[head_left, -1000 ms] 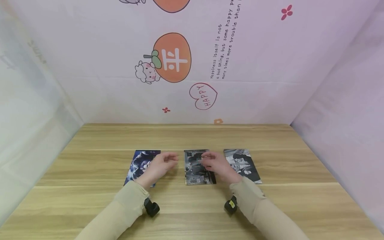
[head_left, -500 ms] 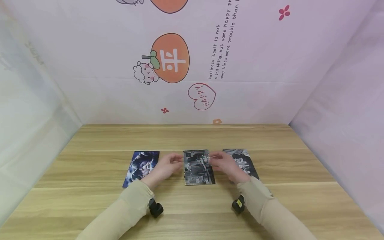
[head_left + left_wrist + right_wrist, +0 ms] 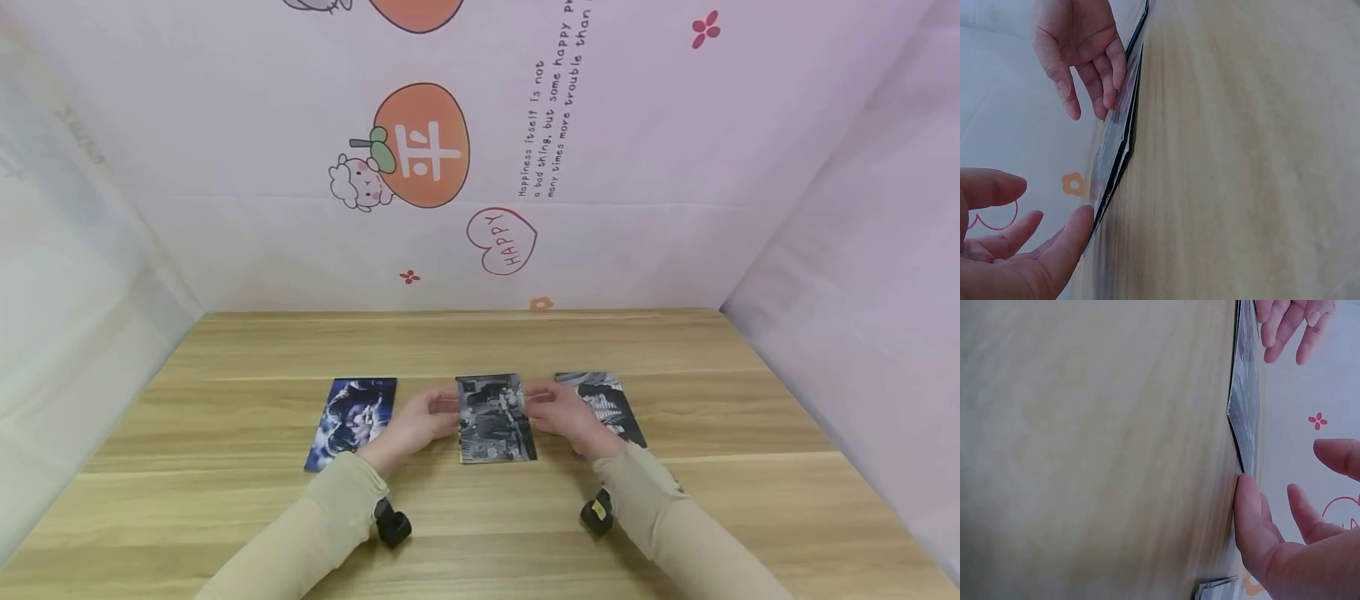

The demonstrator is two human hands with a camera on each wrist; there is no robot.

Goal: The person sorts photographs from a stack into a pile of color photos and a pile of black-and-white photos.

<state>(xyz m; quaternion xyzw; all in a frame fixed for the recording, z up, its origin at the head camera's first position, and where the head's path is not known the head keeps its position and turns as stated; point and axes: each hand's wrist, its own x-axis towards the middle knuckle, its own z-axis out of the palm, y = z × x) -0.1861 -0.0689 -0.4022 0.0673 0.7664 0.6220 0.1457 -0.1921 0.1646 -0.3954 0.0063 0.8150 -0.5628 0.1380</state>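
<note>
A black-and-white picture card [image 3: 491,423] lies at the middle of the table, with at least one more sheet under it, as the layered edge in the left wrist view shows. My left hand [image 3: 414,423] is at its left side, fingertips right at the edge. Opposite it, my right hand [image 3: 567,417] has its fingertips at the right edge. Both hands have relaxed, slightly bent fingers with thumbs apart; in the right wrist view a finger [image 3: 1247,506] meets the card's edge [image 3: 1245,406]. Neither hand pinches anything.
A blue-and-white picture card [image 3: 347,417] lies to the left, partly behind my left hand. Another black-and-white card [image 3: 611,408] lies right, partly covered by my right hand; its layered edge [image 3: 1219,589] shows a small stack. A printed cloth wall [image 3: 600,250] stands behind the wooden table [image 3: 480,342].
My right hand has shifted right, off the middle card's face to its right edge. My left hand has moved slightly right to the left edge. The middle card stays about in place.
</note>
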